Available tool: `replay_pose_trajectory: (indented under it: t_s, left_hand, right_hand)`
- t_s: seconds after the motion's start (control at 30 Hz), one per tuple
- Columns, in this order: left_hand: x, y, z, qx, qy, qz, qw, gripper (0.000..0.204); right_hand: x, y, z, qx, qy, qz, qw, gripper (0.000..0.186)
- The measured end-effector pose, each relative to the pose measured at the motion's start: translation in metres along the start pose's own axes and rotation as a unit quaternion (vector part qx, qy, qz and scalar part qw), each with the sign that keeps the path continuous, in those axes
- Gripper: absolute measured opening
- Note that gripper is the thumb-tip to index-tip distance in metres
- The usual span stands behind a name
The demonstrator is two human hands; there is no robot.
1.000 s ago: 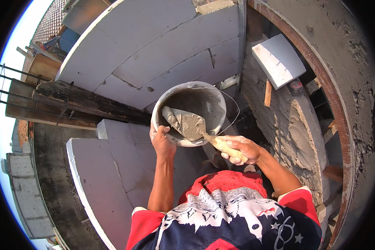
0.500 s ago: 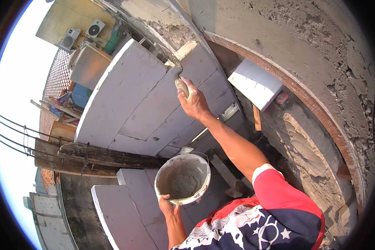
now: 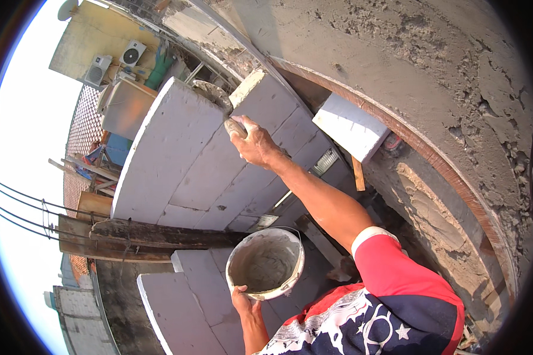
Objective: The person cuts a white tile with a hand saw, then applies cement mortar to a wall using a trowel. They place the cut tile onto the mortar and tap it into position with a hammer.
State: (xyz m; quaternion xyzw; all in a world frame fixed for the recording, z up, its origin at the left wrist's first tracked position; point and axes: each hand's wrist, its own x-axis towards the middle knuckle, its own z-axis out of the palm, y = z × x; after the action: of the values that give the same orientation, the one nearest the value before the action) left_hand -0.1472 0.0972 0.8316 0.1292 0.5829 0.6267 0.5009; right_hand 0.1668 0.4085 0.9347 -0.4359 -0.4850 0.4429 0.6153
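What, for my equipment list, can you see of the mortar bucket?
The mortar bucket is round, pale, probably plastic, with a thin wire handle at its far-right rim. Grey mortar coats its inside and bottom. It is held before pale blocks, open mouth facing the camera, the left grip on its near-left rim.

No txt, labels, brands, nos. or signs legible anywhere in head cam view.

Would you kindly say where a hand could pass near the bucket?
Probably the gap between the bucket and right forearm, before the block wall. Crowded: the bucket's near side, held by the left hand, and the wall's top, where the right hand holds the trowel.
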Motion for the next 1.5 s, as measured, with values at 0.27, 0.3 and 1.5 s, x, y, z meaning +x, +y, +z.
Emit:
replay_pose_trajectory:
  t_s: [0.27,0.3,1.5]
  left_hand:
    - [-0.005,-0.007,0.022,-0.001,-0.036,-0.020,0.999,0.056]
    - [-0.002,-0.007,0.023,0.004,-0.037,-0.019,0.999,0.057]
    - [-0.017,-0.015,0.079,0.435,-0.213,0.320,0.814,0.071]
  right_hand:
    - [-0.068,-0.006,0.042,-0.091,0.023,-0.133,0.987,0.054]
    - [-0.083,0.008,0.043,-0.064,0.044,-0.155,0.985,0.054]
    - [-0.316,0.059,-0.055,0.149,-0.443,0.385,0.796,0.062]
